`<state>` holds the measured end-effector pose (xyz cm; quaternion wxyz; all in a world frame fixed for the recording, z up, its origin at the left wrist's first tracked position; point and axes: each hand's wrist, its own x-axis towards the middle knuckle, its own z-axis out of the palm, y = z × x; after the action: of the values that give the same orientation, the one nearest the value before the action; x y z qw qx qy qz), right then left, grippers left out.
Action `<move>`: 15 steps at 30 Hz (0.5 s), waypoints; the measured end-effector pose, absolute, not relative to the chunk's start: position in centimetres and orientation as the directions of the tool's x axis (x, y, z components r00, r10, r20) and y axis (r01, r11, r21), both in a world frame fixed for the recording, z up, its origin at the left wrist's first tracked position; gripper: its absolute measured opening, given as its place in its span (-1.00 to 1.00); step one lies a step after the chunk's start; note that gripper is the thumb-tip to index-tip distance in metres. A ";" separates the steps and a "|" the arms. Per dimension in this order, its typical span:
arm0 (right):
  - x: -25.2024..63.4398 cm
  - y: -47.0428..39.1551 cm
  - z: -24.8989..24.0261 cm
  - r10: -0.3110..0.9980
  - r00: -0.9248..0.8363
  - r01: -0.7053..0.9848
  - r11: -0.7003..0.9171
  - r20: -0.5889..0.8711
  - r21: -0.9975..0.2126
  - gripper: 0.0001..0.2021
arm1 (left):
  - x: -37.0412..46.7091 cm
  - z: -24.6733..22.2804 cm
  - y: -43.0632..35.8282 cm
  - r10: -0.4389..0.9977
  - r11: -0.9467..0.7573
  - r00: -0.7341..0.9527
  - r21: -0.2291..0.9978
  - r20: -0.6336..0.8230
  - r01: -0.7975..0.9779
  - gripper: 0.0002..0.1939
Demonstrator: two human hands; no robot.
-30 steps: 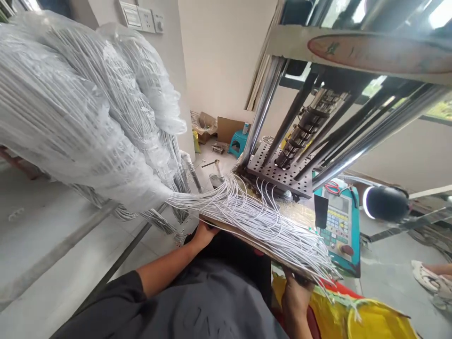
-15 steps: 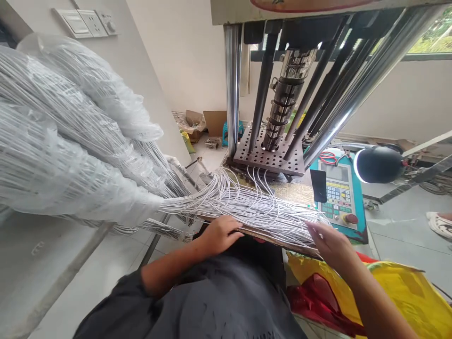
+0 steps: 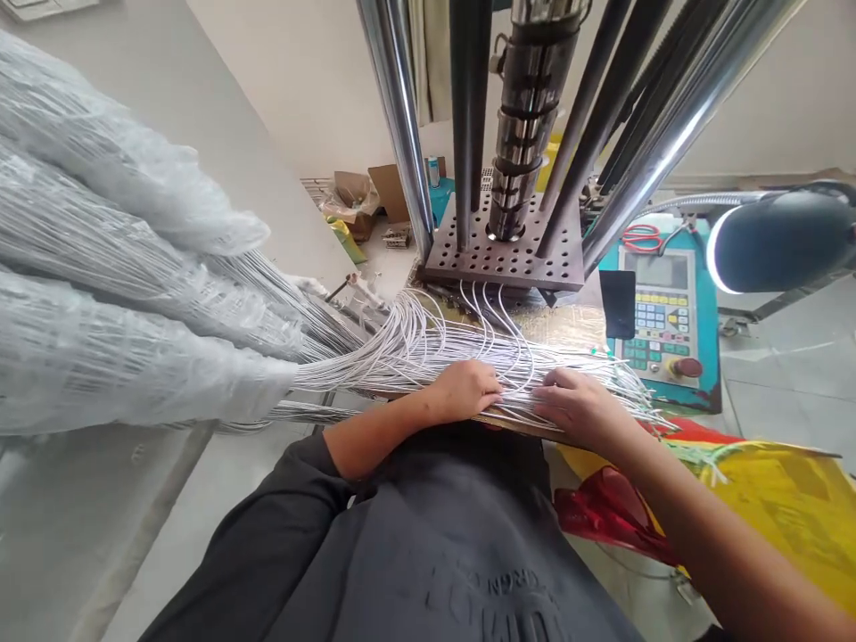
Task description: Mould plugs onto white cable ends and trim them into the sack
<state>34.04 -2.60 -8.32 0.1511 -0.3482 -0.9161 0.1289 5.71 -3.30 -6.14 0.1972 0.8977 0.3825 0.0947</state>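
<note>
The left hand [image 3: 465, 390] reached in from the left with its elbow bent, palm down and fingers curled over the near side of the white cables [image 3: 434, 352]. The right hand [image 3: 579, 406] came in from the right on an outstretched forearm, its fingers bent and resting on the same cables, a short gap from the left. Whether either hand gripped any strands could not be told.

The cables lay in a thick, loose spread along the near edge of the bench [image 3: 572, 323] — some arched up in loops, and a few curved towards the holed metal plate [image 3: 501, 254]. On the left they ran together into a bundle in clear plastic wrap [image 3: 147, 357].

Upright metal rods [image 3: 401, 125] rose around the plate. To the right were a control panel [image 3: 659, 312], a red-handled tool [image 3: 642, 237] and a black lamp [image 3: 779, 241]. Yellow sheeting [image 3: 789, 499] lay lower right; a cardboard box [image 3: 356, 201] stood on the pale floor [image 3: 769, 374] beyond.
</note>
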 end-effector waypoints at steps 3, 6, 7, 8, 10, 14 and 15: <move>33.7 -2.4 -8.5 0.669 -0.712 0.586 0.734 0.213 -0.343 -0.80 | 5.8 -6.2 -3.0 0.720 -0.634 0.691 0.464 0.062 0.619 -0.79; 33.4 -2.3 -8.1 0.677 -0.707 0.587 0.723 0.204 -0.366 -0.79 | 5.7 -6.3 -3.2 0.722 -0.637 0.686 0.472 0.090 0.609 -0.75; 33.3 -2.4 -7.9 0.682 -0.704 0.589 0.717 0.199 -0.373 -0.78 | 5.6 -6.4 -3.4 0.726 -0.633 0.682 0.482 0.095 0.606 -0.74; 33.2 -2.4 -7.7 0.684 -0.702 0.591 0.714 0.197 -0.375 -0.77 | 5.6 -6.3 -3.5 0.732 -0.625 0.674 0.495 0.101 0.604 -0.74; 33.0 -2.6 -7.3 0.682 -0.703 0.601 0.721 0.200 -0.347 -0.75 | 5.5 -6.2 -3.9 0.749 -0.610 0.652 0.511 0.119 0.606 -0.77; 32.6 -3.0 -6.5 0.648 -0.729 0.627 0.762 0.221 -0.165 -0.78 | 6.5 -5.6 -4.5 0.755 -0.638 0.629 0.434 0.187 0.636 -0.65; 32.6 -3.2 -6.2 0.637 -0.739 0.627 0.769 0.220 -0.123 -0.80 | 7.1 -5.4 -4.6 0.750 -0.651 0.631 0.398 0.201 0.647 -0.62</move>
<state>32.57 -3.17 -6.23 0.1254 -0.3390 -0.9321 0.0205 7.06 -4.59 -5.38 0.1458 0.8911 0.3918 0.1767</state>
